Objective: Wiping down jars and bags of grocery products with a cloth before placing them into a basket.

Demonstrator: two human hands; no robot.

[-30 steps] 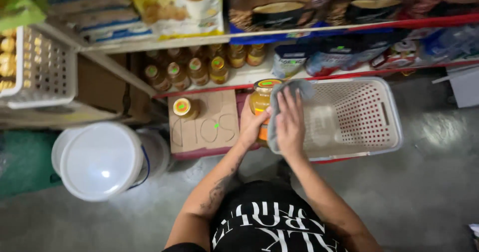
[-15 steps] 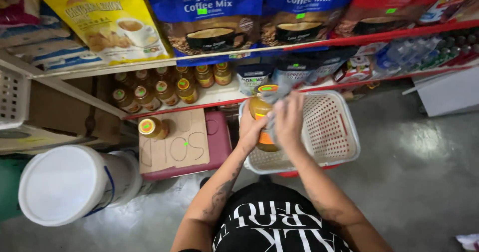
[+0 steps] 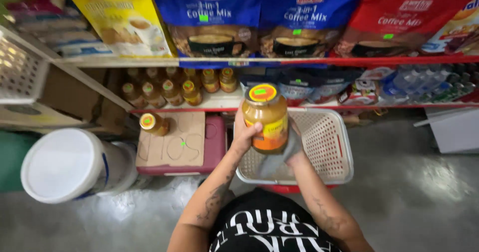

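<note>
Head view: jar (image 3: 266, 118) was upright, lifted above the left part of the basket (image 3: 327, 142), amber contents, yellow lid with a green sticker and an orange rim. Left hand (image 3: 245, 132) was clamped on the jar's left side, thumb across the front, fingers wrapped behind. Right hand (image 3: 294, 145) sat at the jar's right lower side holding a grey cloth (image 3: 279, 160) against it; fingers mostly hidden by jar and cloth, so grip on the jar itself could not be told, but they were closed on the cloth. Cloth hung down into the basket. Basket was white mesh plastic with a red strip on its right wall, resting on something red beneath. Just left of it a dark red cooler (image 3: 214, 150) carried a cardboard sheet (image 3: 174, 140), with one more jar (image 3: 152, 124) standing at the sheet's back-left corner. More jars (image 3: 182, 85) stood in rows on the low shelf (image 3: 214, 102) behind. Blue, yellow and red bags (image 3: 249, 17) filled the shelf above. White bucket (image 3: 70, 165) with lid sat on the floor (image 3: 424, 192) well left of the cooler
</note>
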